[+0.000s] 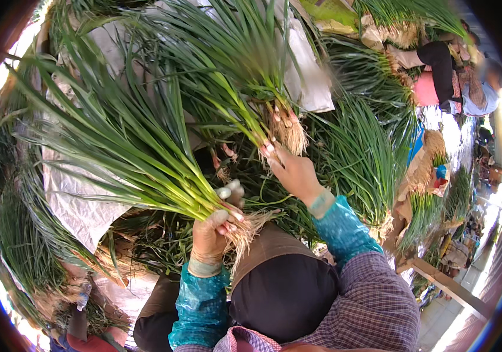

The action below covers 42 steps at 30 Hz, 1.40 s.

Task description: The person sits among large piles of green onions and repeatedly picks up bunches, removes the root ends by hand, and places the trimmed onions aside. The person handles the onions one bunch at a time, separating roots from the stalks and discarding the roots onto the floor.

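Observation:
My left hand (210, 233) is closed round the lower stalks of a bunch of green garlic (163, 176), whose long leaves fan out to the upper left and whose roots hang over my knee. Pale finger coverings show on that hand. Farther up and to the right, my right hand (292, 171) grips the base of a few green garlic stalks (242, 110). Just beyond its fingers lies another leafy bunch (288, 127) with a thick tuft of pale roots. Small loose bulbs (222, 163) lie between the two hands.
White plastic sheets (79, 198) lie among the leaves at left and top. Large leafy bundles (360, 158) are piled on both sides. A wooden beam (448, 286) is at lower right. One person (475, 88) sits at upper right; part of another (88, 341) shows at lower left.

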Each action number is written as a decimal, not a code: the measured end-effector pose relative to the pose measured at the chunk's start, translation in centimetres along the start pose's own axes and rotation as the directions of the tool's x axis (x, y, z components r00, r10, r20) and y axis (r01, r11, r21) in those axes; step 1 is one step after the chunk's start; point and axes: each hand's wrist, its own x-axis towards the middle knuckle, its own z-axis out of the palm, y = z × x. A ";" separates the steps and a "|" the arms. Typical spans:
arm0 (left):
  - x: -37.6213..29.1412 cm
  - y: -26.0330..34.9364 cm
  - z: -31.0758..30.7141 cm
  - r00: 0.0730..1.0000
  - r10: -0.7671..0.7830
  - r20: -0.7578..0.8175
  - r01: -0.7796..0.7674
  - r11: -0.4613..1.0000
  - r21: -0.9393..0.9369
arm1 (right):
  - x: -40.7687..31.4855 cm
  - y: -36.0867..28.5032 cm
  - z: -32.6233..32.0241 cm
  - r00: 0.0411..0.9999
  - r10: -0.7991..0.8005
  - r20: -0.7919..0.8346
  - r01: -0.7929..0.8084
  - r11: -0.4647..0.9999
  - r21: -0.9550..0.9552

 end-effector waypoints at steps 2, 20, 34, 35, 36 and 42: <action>0.7 -0.5 -0.2 0.999 0.029 0.041 -0.029 1.000 0.008 | -2.0 -2.9 -1.9 0.950 -0.304 0.072 0.310 0.948 -0.078; -0.9 -0.1 -0.7 0.982 -0.007 -0.186 0.049 0.974 0.223 | 4.1 -6.5 5.1 0.924 -0.164 0.346 -0.146 0.684 0.715; -2.5 0.5 -1.4 0.973 0.042 0.227 0.032 0.950 -0.312 | 2.1 -9.6 4.0 0.750 -0.314 0.582 -0.574 0.127 0.809; -2.3 0.3 -1.6 0.976 0.041 0.214 0.026 0.953 -0.303 | 2.5 -10.2 3.9 0.766 -0.251 0.592 -0.577 0.137 0.805; -2.1 0.1 -1.9 0.977 0.061 0.206 0.003 0.955 -0.296 | 2.3 -10.2 4.0 0.779 -0.222 0.587 -0.579 0.105 0.809; -2.4 1.5 -1.9 0.999 0.034 -0.005 -0.034 0.999 0.001 | 1.3 -10.2 0.8 0.883 0.010 0.469 -0.459 0.224 0.860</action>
